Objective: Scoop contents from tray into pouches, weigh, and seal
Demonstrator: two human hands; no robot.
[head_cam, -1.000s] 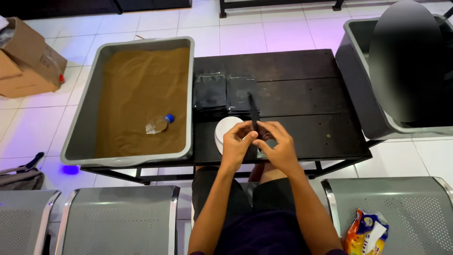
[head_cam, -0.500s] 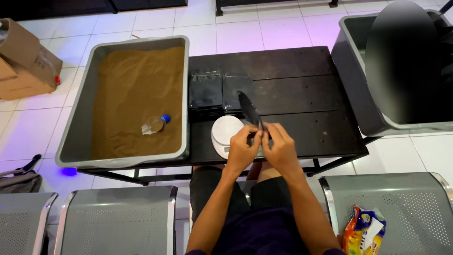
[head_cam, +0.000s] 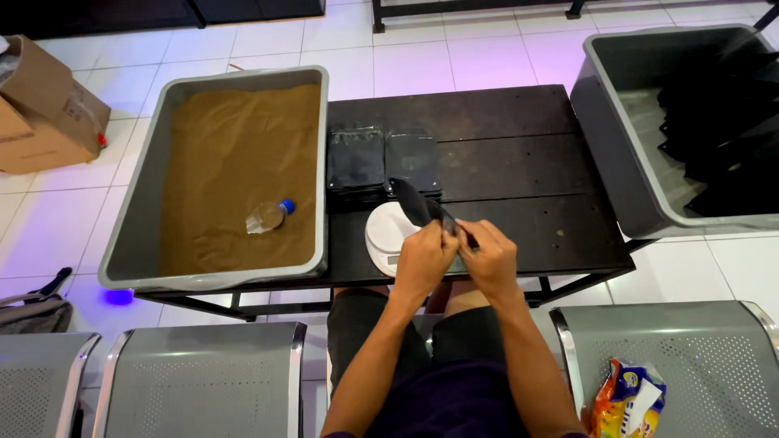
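So compared with a moment earlier, the black pouch (head_cam: 415, 203) had tipped over a bit: it went from sticking more or less straight up to leaning up and to the left, out over the white scale (head_cam: 388, 237). Both hands had also slid a touch closer together at its lower end. My read is the person was working on the mouth of the pouch, pinching or pressing it, rather than filling it.

Left hand (head_cam: 423, 261) was clenched on the pouch's near end, knuckles up, wrist bent inward. Right hand (head_cam: 487, 258) was right beside it, touching, fingers curled in a grip on the same end of the pouch. Both forearms came up from the lap and met over the front edge of the dark counter (head_cam: 519, 162).

Other stuff around: a stack of flat black pouches (head_cam: 383, 158) just behind the scale, a grey tub of brown powder (head_cam: 235, 154) on the left with a cut plastic bottle (head_cam: 266, 216) lying in it, and another grey tub (head_cam: 633, 154) on the right holding dark bags.
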